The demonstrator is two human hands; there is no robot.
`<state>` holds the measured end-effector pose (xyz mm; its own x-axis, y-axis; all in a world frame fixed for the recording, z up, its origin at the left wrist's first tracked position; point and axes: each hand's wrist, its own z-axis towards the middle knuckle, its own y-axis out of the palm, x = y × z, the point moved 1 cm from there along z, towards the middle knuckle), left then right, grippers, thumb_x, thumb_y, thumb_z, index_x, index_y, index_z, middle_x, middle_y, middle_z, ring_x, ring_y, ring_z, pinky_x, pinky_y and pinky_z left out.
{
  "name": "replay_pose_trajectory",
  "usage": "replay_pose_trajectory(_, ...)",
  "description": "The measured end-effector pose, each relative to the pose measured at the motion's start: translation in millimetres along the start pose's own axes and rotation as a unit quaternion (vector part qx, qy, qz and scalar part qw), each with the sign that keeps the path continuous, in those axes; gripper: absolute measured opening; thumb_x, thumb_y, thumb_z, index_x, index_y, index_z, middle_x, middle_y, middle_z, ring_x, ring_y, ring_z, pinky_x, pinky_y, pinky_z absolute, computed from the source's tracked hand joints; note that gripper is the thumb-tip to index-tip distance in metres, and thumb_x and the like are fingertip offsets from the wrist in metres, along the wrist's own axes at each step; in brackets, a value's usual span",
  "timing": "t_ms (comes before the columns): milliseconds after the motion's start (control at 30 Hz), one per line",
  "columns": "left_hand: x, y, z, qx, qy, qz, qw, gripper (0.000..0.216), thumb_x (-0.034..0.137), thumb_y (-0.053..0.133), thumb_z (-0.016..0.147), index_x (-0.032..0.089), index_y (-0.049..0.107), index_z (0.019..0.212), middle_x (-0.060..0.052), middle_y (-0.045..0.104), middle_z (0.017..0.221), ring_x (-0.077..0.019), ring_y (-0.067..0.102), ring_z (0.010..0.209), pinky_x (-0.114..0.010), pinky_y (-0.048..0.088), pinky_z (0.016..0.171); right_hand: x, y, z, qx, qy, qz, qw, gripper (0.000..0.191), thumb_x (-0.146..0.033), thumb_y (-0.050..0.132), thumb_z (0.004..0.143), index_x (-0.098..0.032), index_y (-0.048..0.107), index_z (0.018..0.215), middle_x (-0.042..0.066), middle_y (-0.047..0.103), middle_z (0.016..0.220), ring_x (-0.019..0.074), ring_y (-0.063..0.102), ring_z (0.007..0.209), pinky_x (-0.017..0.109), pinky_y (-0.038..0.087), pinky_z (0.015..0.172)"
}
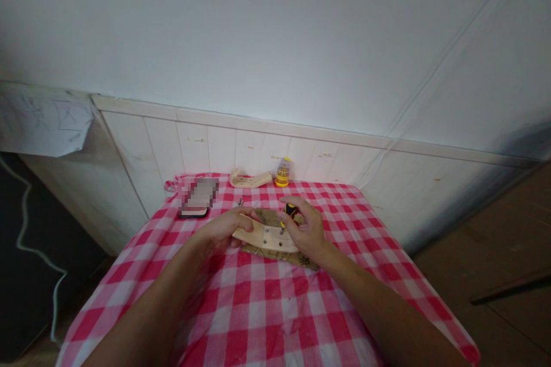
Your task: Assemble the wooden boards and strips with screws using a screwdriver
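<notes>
My left hand (224, 229) grips the left end of a pale curved wooden piece (263, 237) with small holes, held over a brown cardboard sheet (275, 253) on the table. My right hand (305, 227) is closed round a small screwdriver with a yellow and black handle (290, 210), its tip down at the wooden piece. A small screw (240, 203) lies on the cloth just beyond my left hand.
The table wears a red and white checked cloth (258, 309). A phone (197, 197) lies at the back left. A second curved wooden piece (250, 179) and a yellow screwdriver-bit container (283, 172) stand at the back edge against the white panelled wall.
</notes>
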<state>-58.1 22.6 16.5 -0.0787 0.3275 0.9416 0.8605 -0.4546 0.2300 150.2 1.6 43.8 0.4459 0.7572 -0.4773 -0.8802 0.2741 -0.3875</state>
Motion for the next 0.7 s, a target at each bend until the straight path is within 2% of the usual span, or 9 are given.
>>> replay_pose_trajectory(100,1,0,-1,0.001,0.003,0.011,1.000,0.035,0.018,0.057,0.048,0.015,0.061,0.083,0.001,0.059,0.057,-0.0083,0.042,0.034,-0.018,0.022,0.029,-1,-2,1,-0.005,-0.015,0.004,1.000,0.017,-0.025,0.065,0.091,-0.025,0.068,0.108,0.004,0.074,0.092,0.0189,0.070,0.080,0.030,0.057,0.072)
replay_pose_trajectory(300,6,4,-4,0.005,-0.001,0.023,1.000,0.034,0.019,0.056,0.048,0.015,0.061,0.081,0.001,0.059,0.056,-0.0086,0.042,0.035,-0.018,0.022,0.029,-1,-8,0,-0.022,-0.029,0.025,0.999,0.027,-0.023,0.048,0.099,-0.023,0.065,0.120,0.006,0.074,0.093,0.0201,0.072,0.082,0.033,0.058,0.074)
replay_pose_trajectory(467,9,7,-6,0.008,-0.003,0.012,1.000,0.035,0.020,0.057,0.047,0.015,0.061,0.081,0.002,0.058,0.055,-0.0084,0.041,0.035,-0.018,0.022,0.030,-9,-11,2,-0.017,-0.090,-0.029,0.995,0.026,-0.019,0.055,0.094,-0.023,0.065,0.117,0.008,0.076,0.099,0.0215,0.071,0.083,0.034,0.058,0.076)
replay_pose_trajectory(700,5,3,-3,0.006,-0.002,0.013,1.000,0.034,0.020,0.056,0.048,0.015,0.061,0.081,0.001,0.059,0.054,-0.0087,0.041,0.034,-0.018,0.021,0.030,-11,-10,4,0.007,-0.049,-0.058,0.997,0.015,-0.027,0.064,0.090,-0.023,0.068,0.104,0.005,0.074,0.080,0.0204,0.069,0.069,0.033,0.056,0.063)
